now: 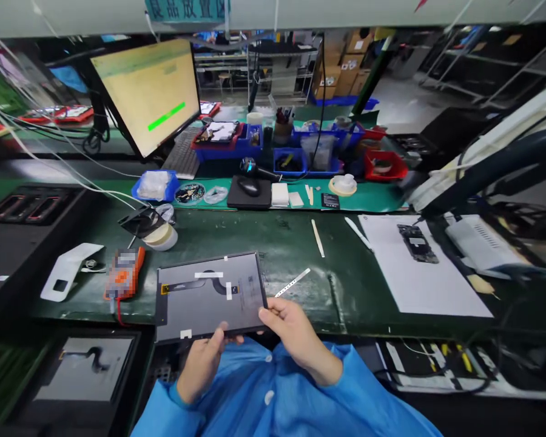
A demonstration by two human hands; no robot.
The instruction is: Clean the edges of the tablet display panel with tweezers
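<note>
A grey rectangular panel with a black flex cable and white tape pieces on its back rests at the near edge of the green bench. My left hand grips its near edge from below, thumb on top. My right hand pinches the panel's near right corner, and a thin white perforated strip sticks out from its fingers up to the right. Both arms wear blue sleeves.
An orange meter, a tape roll and a white bracket lie to the left. A white sheet with a small circuit board lies right. Behind stand a monitor, keyboard, mouse, blue bins. Another panel lies below left.
</note>
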